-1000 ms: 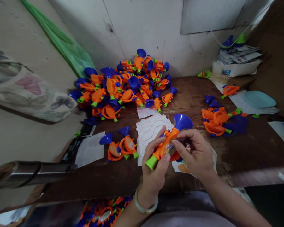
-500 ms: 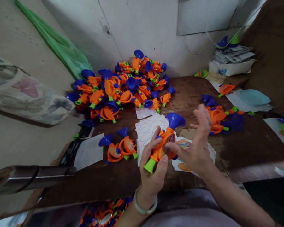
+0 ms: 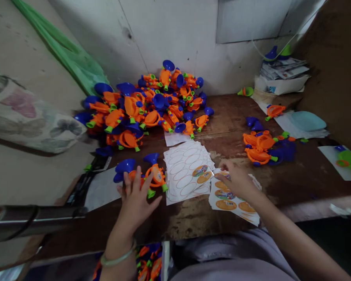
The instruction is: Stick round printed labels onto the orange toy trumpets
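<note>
Right fingers (image 3: 226, 166) covering stickers (image 3: 226, 194), left fingers (image 3: 137, 180) half-hiding trumpet (image 3: 125, 165)

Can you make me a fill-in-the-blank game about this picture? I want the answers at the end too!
1. The bangle is on the person's ____ wrist.
2. The right hand is at the sheets of stickers, and each sticker has an ____ shape (four letters).
3. In the big pile, the wide bells of the toy trumpets are colored ____.
4. The pale blue dish rests on white sheets of ____.

Missing words: left; oval; blue; paper.
</note>
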Action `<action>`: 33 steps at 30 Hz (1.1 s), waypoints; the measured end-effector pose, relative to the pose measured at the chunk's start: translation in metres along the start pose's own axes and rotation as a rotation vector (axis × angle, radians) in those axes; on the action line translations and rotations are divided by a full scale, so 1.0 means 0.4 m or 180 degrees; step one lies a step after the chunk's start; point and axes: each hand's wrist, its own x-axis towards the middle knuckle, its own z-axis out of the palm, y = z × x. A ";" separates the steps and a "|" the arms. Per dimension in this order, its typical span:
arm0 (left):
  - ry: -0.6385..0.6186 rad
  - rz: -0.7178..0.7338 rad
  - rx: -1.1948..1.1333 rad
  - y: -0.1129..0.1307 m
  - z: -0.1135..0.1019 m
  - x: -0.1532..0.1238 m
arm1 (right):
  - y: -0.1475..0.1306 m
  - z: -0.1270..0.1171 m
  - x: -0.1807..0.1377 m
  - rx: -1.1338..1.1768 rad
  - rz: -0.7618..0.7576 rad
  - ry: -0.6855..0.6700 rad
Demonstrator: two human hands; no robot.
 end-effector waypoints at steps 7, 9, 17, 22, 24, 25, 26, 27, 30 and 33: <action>0.0000 0.0822 0.0381 0.164 0.086 -0.030 | -0.085 0.096 0.083 -0.0041 0.0161 -0.0333; -0.0430 0.1140 0.0130 0.206 0.140 -0.038 | -0.082 0.109 0.089 -0.0007 0.0238 -0.0369; -0.0695 0.1112 -0.0223 0.239 0.225 -0.049 | -0.060 0.114 0.089 0.0564 0.0016 -0.0225; 0.0453 0.0872 -0.0839 0.277 0.145 0.041 | -0.061 0.085 0.044 0.1041 -0.0532 -0.0016; 0.0443 0.0572 -0.1243 0.301 0.106 0.085 | -0.066 0.075 0.019 0.1178 -0.0759 0.0022; 0.0334 0.0445 -0.1419 0.313 0.088 0.103 | -0.069 0.069 0.006 0.1231 -0.0891 0.0047; 0.0213 0.0358 -0.1561 0.324 0.071 0.117 | -0.071 0.065 -0.006 0.1276 -0.1043 0.0092; 0.0112 0.0318 -0.1663 0.334 0.056 0.127 | -0.073 0.059 -0.017 0.1312 -0.1196 0.0153; -0.0025 0.0372 -0.1870 0.360 0.021 0.132 | -0.078 0.042 -0.047 0.1384 -0.1533 0.0375; -0.0173 0.0438 -0.2139 0.382 -0.011 0.120 | -0.087 0.022 -0.073 0.1385 -0.1581 0.0534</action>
